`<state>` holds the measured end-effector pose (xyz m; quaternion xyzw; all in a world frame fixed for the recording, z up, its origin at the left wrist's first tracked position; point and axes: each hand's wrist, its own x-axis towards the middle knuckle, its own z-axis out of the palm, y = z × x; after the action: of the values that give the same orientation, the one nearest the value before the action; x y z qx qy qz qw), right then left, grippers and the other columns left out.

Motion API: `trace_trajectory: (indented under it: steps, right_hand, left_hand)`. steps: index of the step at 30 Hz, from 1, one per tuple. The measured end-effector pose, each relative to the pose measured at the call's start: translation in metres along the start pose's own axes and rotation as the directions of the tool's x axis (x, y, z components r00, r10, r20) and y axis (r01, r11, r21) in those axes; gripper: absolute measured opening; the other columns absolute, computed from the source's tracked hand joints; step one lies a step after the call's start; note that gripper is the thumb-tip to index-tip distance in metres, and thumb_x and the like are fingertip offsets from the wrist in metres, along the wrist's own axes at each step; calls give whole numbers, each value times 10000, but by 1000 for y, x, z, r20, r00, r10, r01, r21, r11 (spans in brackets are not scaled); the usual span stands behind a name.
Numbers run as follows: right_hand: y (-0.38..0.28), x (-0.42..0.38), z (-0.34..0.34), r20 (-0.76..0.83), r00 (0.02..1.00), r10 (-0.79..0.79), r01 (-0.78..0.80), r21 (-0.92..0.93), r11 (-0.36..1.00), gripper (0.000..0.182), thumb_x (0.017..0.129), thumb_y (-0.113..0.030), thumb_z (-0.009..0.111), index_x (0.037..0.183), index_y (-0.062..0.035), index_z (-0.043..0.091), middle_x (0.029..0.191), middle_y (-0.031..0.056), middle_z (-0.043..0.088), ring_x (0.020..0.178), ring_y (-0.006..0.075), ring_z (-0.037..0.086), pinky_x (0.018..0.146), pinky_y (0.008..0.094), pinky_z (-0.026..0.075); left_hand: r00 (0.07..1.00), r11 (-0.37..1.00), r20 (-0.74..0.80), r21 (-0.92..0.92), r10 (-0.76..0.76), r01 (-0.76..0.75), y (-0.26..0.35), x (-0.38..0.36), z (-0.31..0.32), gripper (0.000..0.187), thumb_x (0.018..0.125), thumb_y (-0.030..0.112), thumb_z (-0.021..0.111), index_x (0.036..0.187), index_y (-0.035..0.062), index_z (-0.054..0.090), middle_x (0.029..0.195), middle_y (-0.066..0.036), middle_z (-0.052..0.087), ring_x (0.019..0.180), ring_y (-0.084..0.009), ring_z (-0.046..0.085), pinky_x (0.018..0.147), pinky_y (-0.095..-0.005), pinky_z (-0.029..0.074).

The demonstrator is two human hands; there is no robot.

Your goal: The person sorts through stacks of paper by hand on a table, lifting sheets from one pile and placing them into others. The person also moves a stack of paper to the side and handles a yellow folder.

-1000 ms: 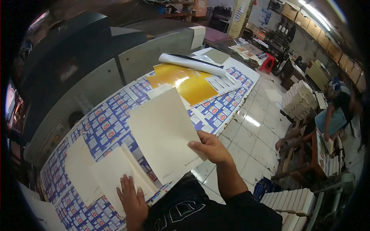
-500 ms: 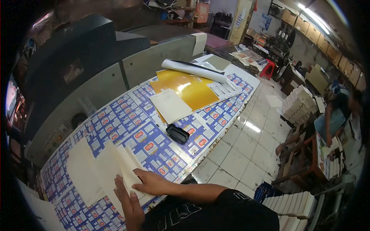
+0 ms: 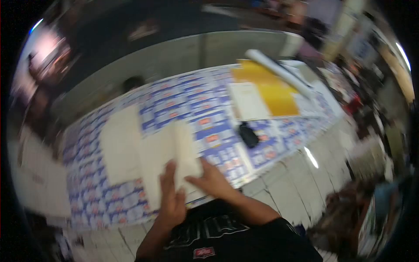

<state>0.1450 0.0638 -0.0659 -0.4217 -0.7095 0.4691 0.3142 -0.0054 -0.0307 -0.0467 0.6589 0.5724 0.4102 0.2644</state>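
Note:
Cream paper sheets [image 3: 159, 150] lie in front of me on the table, one side raised and curved over in a fold [image 3: 185, 144]. My left hand [image 3: 173, 196] rests on the paper beside the fold, its fingers stretched out. On the other side, my right hand [image 3: 214, 180] grips the folded edge, thumb on top and fingers at the outer side. Motion blur hides the exact finger contact and the number of sheets. Another cream sheet or stack [image 3: 120, 148] lies flat to the left.
Blue printed sheets [image 3: 209, 139] cover the table. A black case-like object [image 3: 248, 134], a cream booklet or pad [image 3: 248, 101], a yellow sheet [image 3: 279, 94] and a white roll [image 3: 279, 70] lie to the right. A grey machine panel [image 3: 174, 54] stands behind; tiled floor [image 3: 288, 183] lies right.
The view has swung left, so the table's things appear farther right, and the image is blurred. Both hands stay at the folded cream paper.

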Motion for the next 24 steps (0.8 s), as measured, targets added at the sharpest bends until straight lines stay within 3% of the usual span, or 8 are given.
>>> trace_trajectory:
  steps: [4, 12, 15, 17, 19, 21, 22, 24]
  right_hand:
    - [-1, 1, -3, 76, 988, 134, -143, 140, 980, 496, 811, -105, 758, 1219, 39, 514, 981, 123, 674, 792, 146, 658, 666, 265, 541]
    - [-21, 1, -3, 86, 977, 197, -208, 142, 968, 443, 813, -98, 752, 1167, 56, 533, 1008, 134, 674, 868, 157, 652, 761, 288, 530]
    - [-11, 2, 0, 95, 981, 172, -190, 234, 954, 453, 836, -158, 744, 1184, 48, 539, 1015, 144, 669, 877, 162, 634, 781, 297, 515]
    - [-7, 2, 1, 100, 985, 138, -164, 321, 933, 472, 842, -212, 751, 1185, 40, 548, 1013, 152, 666, 861, 165, 621, 770, 304, 508]
    - [-9, 3, 2, 117, 962, 247, -268, 577, 772, 502, 891, -218, 697, 1271, 49, 504, 1084, 173, 648, 998, 195, 613, 878, 326, 484]
    - [-18, 2, -1, 163, 967, 197, -246, 382, 891, 499, 908, -199, 669, 1304, 40, 483, 1115, 165, 639, 1026, 203, 610, 890, 330, 482]
    - [-20, 1, -2, 212, 964, 159, -196, 165, 967, 498, 925, -180, 642, 1337, 32, 462, 1145, 158, 631, 1054, 212, 606, 903, 334, 480]
    - [-18, -1, -4, 207, 968, 140, -165, 109, 980, 472, 918, -114, 619, 1337, 40, 466, 1167, 144, 621, 1067, 198, 592, 912, 325, 473]
  left_hand:
    - [999, 999, -40, -48, 9, -11, 0, 0, -8, 604, 999, 225, 363, 1513, -28, 171, 1586, -223, 154, 1489, -357, 82, 1168, -520, -2]
    - [988, 960, -140, -258, 71, -106, -13, -4, -16, 613, 992, 187, 353, 1517, -32, 125, 1593, -214, 140, 1489, -356, 81, 1170, -517, -7]
    - [995, 970, -82, -228, 65, -82, -15, -3, -15, 636, 999, 211, 371, 1517, -43, 102, 1595, -216, 128, 1489, -357, 82, 1170, -517, -5]
    - [994, 998, 109, 59, 8, -14, -10, -1, -14, 662, 1005, 238, 393, 1522, -32, 80, 1599, -212, 116, 1489, -358, 77, 1170, -514, 0]
    - [992, 995, 123, 99, -10, -3, -15, -3, -6, 719, 1002, 233, 432, 1530, -2, 4, 1592, -242, 107, 1488, -370, 67, 1172, -503, 24]
    - [996, 969, -81, -241, 36, -54, -18, -3, 0, 780, 990, 192, 464, 1527, 30, -78, 1579, -277, 102, 1482, -390, 77, 1172, -494, 65]
    - [996, 970, -77, -237, 36, -53, -17, -2, -2, 780, 990, 192, 464, 1527, 30, -78, 1579, -277, 102, 1482, -390, 77, 1172, -494, 65]
    - [993, 942, -110, -335, -47, 8, -11, 0, -9, 814, 990, 185, 476, 1508, 9, -128, 1566, -302, 111, 1473, -402, 114, 1166, -490, 112]
